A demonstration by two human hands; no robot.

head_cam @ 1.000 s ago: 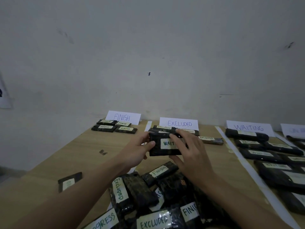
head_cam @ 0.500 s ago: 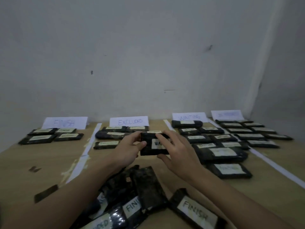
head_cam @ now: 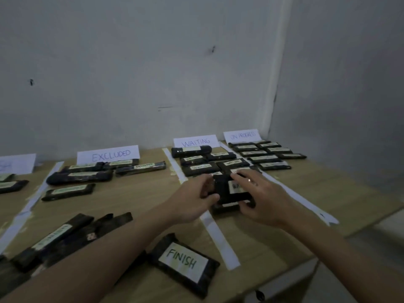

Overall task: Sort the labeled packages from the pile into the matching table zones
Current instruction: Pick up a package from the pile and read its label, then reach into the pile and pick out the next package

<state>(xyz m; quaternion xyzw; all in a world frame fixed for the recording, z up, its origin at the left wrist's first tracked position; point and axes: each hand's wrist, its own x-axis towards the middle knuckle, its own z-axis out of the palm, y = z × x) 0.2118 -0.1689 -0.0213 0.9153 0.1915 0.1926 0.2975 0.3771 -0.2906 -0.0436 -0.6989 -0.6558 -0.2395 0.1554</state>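
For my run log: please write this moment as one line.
left hand: holds package | right hand: holds same package | label: begins WA | place: over WAITING zone, front | WAITING sign: behind

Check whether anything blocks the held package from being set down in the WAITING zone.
Nothing visible blocks it. Both the left hand and right hand hold the WAITING package already over the near end of that zone, past the white tape strip. Another package lies directly beneath, so it may land on top.

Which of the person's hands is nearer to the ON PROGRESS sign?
Right. The right hand grips the held package's side facing the ON PROGRESS sign; the left hand grips its opposite side, farther away.
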